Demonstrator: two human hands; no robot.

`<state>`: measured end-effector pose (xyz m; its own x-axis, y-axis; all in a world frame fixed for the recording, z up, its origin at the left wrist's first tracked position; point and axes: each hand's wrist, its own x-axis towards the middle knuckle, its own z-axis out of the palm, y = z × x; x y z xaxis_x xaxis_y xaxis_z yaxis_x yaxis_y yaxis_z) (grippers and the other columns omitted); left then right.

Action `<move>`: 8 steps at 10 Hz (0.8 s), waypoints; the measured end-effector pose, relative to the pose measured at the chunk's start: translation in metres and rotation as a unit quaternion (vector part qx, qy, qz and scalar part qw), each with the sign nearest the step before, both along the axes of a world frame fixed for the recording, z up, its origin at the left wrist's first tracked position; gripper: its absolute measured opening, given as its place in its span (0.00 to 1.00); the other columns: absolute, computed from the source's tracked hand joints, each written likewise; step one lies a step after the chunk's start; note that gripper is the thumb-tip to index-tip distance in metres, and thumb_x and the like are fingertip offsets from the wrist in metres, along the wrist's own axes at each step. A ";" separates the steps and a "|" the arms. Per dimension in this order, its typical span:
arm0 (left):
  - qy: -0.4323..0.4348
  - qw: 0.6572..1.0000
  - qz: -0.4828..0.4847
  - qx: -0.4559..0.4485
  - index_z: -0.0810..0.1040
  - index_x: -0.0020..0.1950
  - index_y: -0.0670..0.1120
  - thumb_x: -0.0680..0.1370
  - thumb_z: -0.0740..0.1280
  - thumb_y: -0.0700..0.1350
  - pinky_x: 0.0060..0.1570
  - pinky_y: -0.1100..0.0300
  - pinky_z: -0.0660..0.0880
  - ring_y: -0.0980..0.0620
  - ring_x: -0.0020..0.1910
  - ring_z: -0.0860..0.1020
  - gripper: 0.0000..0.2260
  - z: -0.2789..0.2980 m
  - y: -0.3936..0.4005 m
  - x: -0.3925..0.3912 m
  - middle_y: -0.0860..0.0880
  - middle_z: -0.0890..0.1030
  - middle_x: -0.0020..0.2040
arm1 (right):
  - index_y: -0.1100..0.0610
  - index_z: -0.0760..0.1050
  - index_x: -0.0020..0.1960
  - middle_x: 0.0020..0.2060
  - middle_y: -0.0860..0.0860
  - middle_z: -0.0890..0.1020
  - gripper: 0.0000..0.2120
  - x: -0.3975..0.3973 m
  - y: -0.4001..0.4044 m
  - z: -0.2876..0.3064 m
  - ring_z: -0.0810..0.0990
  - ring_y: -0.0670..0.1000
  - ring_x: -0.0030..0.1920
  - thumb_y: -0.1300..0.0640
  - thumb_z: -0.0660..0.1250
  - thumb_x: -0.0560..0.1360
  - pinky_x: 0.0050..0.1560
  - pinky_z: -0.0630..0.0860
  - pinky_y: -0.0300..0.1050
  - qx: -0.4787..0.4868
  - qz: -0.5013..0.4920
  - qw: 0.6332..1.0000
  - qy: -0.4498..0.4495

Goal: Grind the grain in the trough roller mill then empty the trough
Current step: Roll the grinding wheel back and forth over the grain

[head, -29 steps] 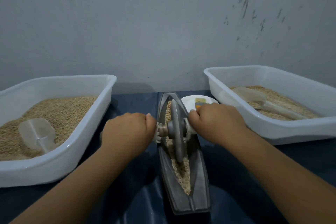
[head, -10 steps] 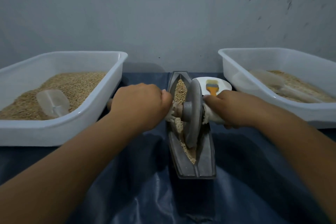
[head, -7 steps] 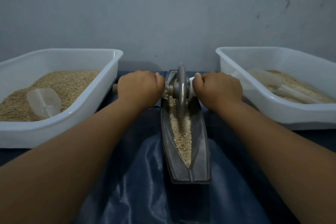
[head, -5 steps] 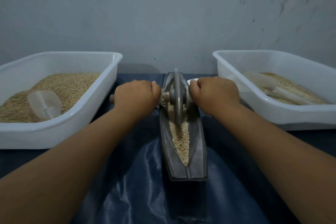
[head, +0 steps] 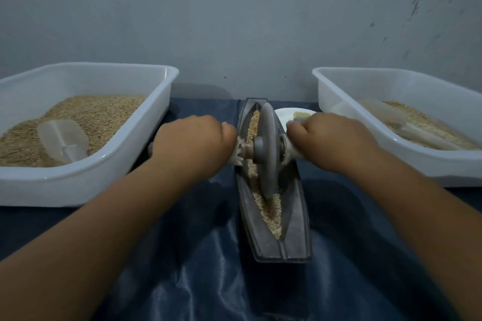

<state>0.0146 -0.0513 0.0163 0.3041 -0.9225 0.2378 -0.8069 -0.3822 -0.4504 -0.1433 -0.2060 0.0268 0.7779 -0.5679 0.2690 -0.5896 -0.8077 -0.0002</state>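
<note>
Both hands, left hand (head: pixel 190 141) and right hand (head: pixel 331 138), are gripping the axle handles with curled fingers; between them, the roller wheel (head: pixel 267 154) looks heavy, rigid.

The right hand (head: pixel 336 141) hides most of the brush (head: pixel 300 114), and both tubs run past the picture's edges.

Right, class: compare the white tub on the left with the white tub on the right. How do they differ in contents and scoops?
The left tub holds a deep bed of grain sloping up its far side; the right tub shows a shallower layer. The left scoop lies with its handle towards the camera, while the right scoop lies angled, its long handle pointing right. Both are white rectangular plastic tubs, each with one translucent scoop on the grain.
</note>
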 end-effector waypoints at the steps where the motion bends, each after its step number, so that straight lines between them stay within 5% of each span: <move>1: 0.016 0.999 0.017 -0.029 0.69 0.55 0.42 0.75 0.65 0.40 0.38 0.51 0.73 0.42 0.42 0.75 0.10 0.002 -0.022 0.014 0.43 0.74 0.46 | 0.55 0.65 0.28 0.26 0.51 0.69 0.22 0.025 -0.016 -0.013 0.69 0.53 0.29 0.48 0.50 0.78 0.30 0.61 0.43 -0.049 -0.031 0.992 -0.115; 2: -0.026 0.996 0.011 -0.082 0.72 0.55 0.41 0.76 0.58 0.38 0.35 0.55 0.66 0.44 0.36 0.70 0.09 0.001 -0.040 0.021 0.43 0.74 0.42 | 0.55 0.71 0.29 0.26 0.50 0.71 0.25 0.035 -0.029 -0.019 0.68 0.51 0.27 0.45 0.49 0.79 0.30 0.61 0.44 -0.042 -0.056 0.985 -0.158; 3: 0.004 0.991 0.000 -0.132 0.73 0.56 0.43 0.74 0.39 0.42 0.36 0.55 0.65 0.45 0.36 0.68 0.25 -0.003 -0.041 0.024 0.44 0.70 0.40 | 0.54 0.69 0.28 0.25 0.49 0.71 0.25 0.031 -0.028 -0.025 0.68 0.49 0.27 0.45 0.49 0.79 0.30 0.60 0.43 -0.054 -0.049 0.981 -0.182; 4: -0.008 0.995 -0.031 -0.096 0.68 0.60 0.42 0.79 0.53 0.42 0.35 0.55 0.69 0.43 0.40 0.75 0.12 -0.008 -0.028 0.017 0.44 0.75 0.44 | 0.52 0.64 0.27 0.25 0.49 0.68 0.23 0.020 -0.015 -0.025 0.68 0.52 0.29 0.47 0.49 0.79 0.31 0.59 0.44 -0.061 -0.024 0.985 -0.161; 5: 0.069 0.992 0.027 -0.104 0.70 0.45 0.45 0.80 0.52 0.52 0.35 0.53 0.67 0.45 0.38 0.75 0.13 -0.003 -0.009 0.004 0.49 0.71 0.35 | 0.52 0.64 0.30 0.28 0.49 0.69 0.21 0.002 -0.001 -0.010 0.69 0.52 0.31 0.46 0.47 0.79 0.33 0.63 0.45 -0.015 -0.009 0.998 -0.068; 6: 0.076 0.991 -0.006 -0.109 0.57 0.40 0.46 0.77 0.56 0.53 0.32 0.54 0.65 0.45 0.32 0.71 0.14 0.000 0.012 -0.006 0.50 0.63 0.30 | 0.53 0.57 0.36 0.31 0.48 0.67 0.13 -0.024 0.014 0.003 0.68 0.52 0.34 0.53 0.50 0.80 0.36 0.71 0.48 0.083 0.009 0.996 -0.017; 7: -0.005 0.995 -0.102 -0.013 0.41 0.39 0.48 0.71 0.66 0.43 0.28 0.57 0.66 0.48 0.29 0.65 0.28 0.005 0.036 -0.013 0.48 0.59 0.32 | 0.53 0.64 0.39 0.32 0.48 0.72 0.16 -0.040 0.022 0.010 0.73 0.51 0.35 0.46 0.51 0.81 0.40 0.75 0.48 0.156 -0.001 0.988 -0.006; 8: -0.018 0.995 -0.096 -0.010 0.48 0.43 0.47 0.74 0.62 0.43 0.31 0.56 0.68 0.47 0.33 0.70 0.19 -0.001 0.025 -0.007 0.48 0.60 0.33 | 0.56 0.68 0.39 0.33 0.49 0.74 0.22 -0.033 0.017 0.009 0.74 0.50 0.34 0.42 0.48 0.81 0.41 0.75 0.48 0.152 -0.020 0.988 0.033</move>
<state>0.0073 -0.0258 0.0158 0.1139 -0.9576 0.2646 -0.8491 -0.2321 -0.4745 -0.1759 -0.1886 0.0354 0.7628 -0.6458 0.0312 -0.6284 -0.7518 -0.1998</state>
